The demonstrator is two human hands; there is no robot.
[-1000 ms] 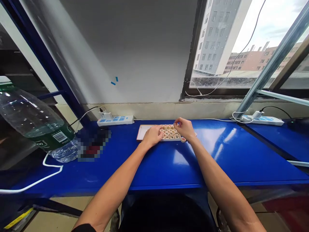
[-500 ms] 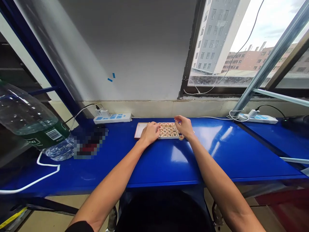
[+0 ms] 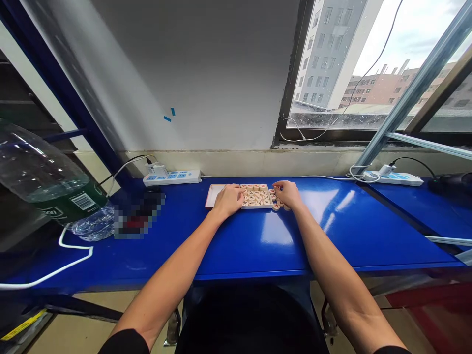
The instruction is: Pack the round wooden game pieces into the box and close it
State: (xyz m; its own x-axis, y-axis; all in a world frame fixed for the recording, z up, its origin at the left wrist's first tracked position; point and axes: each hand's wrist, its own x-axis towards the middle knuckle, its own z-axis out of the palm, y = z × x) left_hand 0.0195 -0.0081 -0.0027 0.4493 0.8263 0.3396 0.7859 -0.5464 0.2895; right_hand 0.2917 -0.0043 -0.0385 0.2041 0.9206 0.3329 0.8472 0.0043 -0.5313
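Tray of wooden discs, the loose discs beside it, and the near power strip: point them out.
tray (image 3: 213,196), head view, bare white floor at its left end.
loose discs (image 3: 276,207), head view, disc off the tray's right corner.
power strip (image 3: 173,177), head view, top face.

Bare tabletop before tray; bottle crowds left.

A tray of chess pieces sits at the bench's back edge, mid-length. A power strip lies left of it, a bottle at the left end, another power strip right.
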